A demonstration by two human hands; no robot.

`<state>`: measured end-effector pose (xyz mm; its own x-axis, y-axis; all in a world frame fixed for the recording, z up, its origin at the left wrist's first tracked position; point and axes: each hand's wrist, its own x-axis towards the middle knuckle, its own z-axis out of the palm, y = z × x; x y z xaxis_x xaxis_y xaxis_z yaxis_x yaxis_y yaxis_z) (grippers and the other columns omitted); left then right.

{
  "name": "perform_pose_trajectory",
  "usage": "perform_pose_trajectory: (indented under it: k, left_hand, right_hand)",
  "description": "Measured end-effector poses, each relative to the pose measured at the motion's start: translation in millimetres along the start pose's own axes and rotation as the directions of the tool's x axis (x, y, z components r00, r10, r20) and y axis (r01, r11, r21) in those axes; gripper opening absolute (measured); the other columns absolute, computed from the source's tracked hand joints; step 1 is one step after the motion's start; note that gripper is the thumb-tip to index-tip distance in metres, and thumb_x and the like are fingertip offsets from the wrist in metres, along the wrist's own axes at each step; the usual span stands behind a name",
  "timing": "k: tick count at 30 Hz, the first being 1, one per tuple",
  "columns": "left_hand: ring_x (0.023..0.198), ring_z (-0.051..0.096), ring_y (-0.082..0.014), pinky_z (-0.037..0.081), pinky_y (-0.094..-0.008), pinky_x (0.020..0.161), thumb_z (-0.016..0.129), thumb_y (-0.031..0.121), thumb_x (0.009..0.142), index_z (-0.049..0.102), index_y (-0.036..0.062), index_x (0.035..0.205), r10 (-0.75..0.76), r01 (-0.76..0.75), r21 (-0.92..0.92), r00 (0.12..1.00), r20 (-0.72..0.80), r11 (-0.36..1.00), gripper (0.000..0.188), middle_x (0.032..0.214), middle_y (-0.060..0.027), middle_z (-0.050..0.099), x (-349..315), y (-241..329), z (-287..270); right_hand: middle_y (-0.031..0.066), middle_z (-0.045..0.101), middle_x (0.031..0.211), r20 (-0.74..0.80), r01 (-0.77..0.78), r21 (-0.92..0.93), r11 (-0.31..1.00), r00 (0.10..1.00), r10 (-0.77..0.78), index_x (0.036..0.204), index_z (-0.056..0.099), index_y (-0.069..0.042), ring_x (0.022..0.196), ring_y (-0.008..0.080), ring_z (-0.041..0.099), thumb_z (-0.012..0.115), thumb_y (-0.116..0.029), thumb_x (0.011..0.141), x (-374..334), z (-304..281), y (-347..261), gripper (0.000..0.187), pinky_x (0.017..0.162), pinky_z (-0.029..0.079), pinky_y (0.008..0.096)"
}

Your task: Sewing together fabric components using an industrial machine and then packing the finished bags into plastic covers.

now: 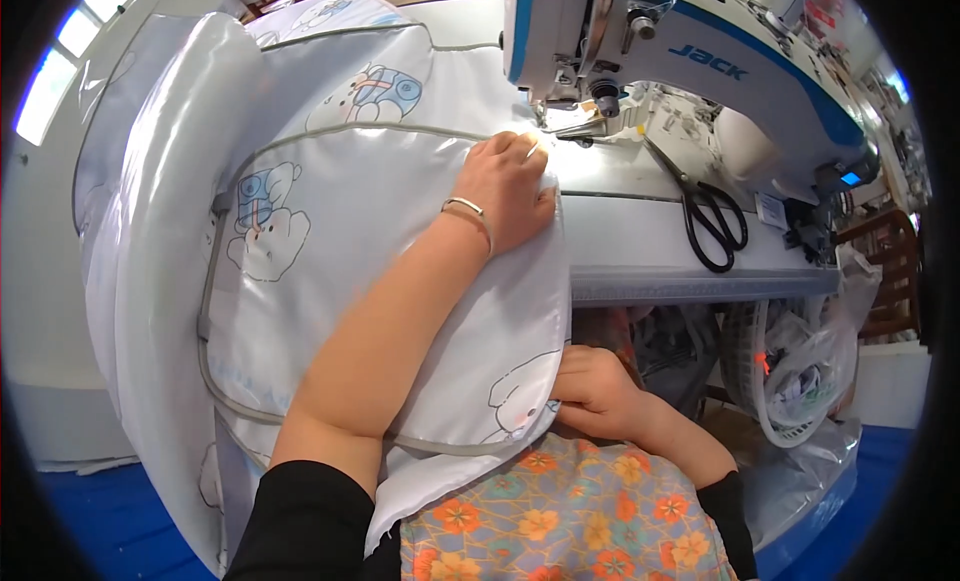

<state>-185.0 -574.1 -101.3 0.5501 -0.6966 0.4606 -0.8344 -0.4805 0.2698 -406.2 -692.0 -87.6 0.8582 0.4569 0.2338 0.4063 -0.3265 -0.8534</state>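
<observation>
A white, shiny fabric panel [340,221] with bear prints and grey edge binding lies across the sewing machine's table and hangs over its front. My left hand [505,186], a bracelet on its wrist, is closed on the panel's right edge, just in front of the sewing machine's [700,61] needle area. Its fingertips are partly hidden. Lower down, close to my lap, my right hand [600,391] pinches the same panel's edge between thumb and fingers. The needle itself cannot be made out clearly.
Black-handled scissors [712,221] lie on the table [640,236] right of the panel. Under the table at right hangs a white plastic basket [765,381] with clear plastic bags. More of the white material [165,281] bulges up at left. A brown wooden chair [890,271] stands far right.
</observation>
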Motion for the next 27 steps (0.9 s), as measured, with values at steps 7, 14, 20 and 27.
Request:
perform_pose_trajectory:
  k: [7,14,20,27]
  left_hand:
    - [0.121,0.054,-0.0296,0.041,-0.0417,0.105,0.064,0.022,0.078,0.066,0.0005,0.106,-0.019,0.019,0.013,1.0,0.016,1.0,0.035,0.124,-0.016,0.062,-6,-4,-5]
    - [0.118,0.055,-0.0283,0.042,-0.0413,0.104,0.064,0.023,0.079,0.066,0.0007,0.108,0.041,-0.041,-0.001,0.999,-0.014,0.999,0.037,0.116,-0.015,0.064,5,1,0]
    - [0.116,0.056,-0.0268,0.043,-0.0401,0.103,0.064,0.024,0.079,0.066,0.0012,0.104,0.002,-0.001,-0.02,0.999,0.037,1.0,0.034,0.109,-0.0135,0.067,4,-1,-10]
    - [0.113,0.057,-0.0271,0.043,-0.0401,0.102,0.064,0.024,0.079,0.066,0.0009,0.1,-0.027,0.029,-0.025,0.998,0.05,0.999,0.031,0.104,-0.0139,0.067,10,0,-11]
  right_hand:
    - [0.01,0.072,0.093,0.11,-0.366,0.252,0.896,0.93,0.35,0.096,0.072,0.0,0.084,0.0172,0.068,0.064,-0.012,0.086,41,-72,16,0.017,0.076,0.053,0.0322]
    - [0.0108,0.059,0.085,-0.384,-0.265,-0.748,0.609,0.921,-0.07,0.106,0.072,-0.01,0.076,0.0319,0.061,0.06,-0.013,0.092,110,-112,93,0.019,0.069,0.051,0.0425]
    - [0.0119,0.058,0.087,-0.316,-0.249,-0.774,0.583,0.948,-0.015,0.108,0.072,-0.013,0.079,0.0319,0.063,0.059,-0.016,0.092,121,-110,90,0.021,0.07,0.052,0.0443]
    - [0.0133,0.061,0.092,-0.275,-0.282,-0.75,0.599,0.956,0.105,0.108,0.072,-0.013,0.08,0.0329,0.064,0.056,-0.018,0.093,126,-118,92,0.022,0.07,0.053,0.0437]
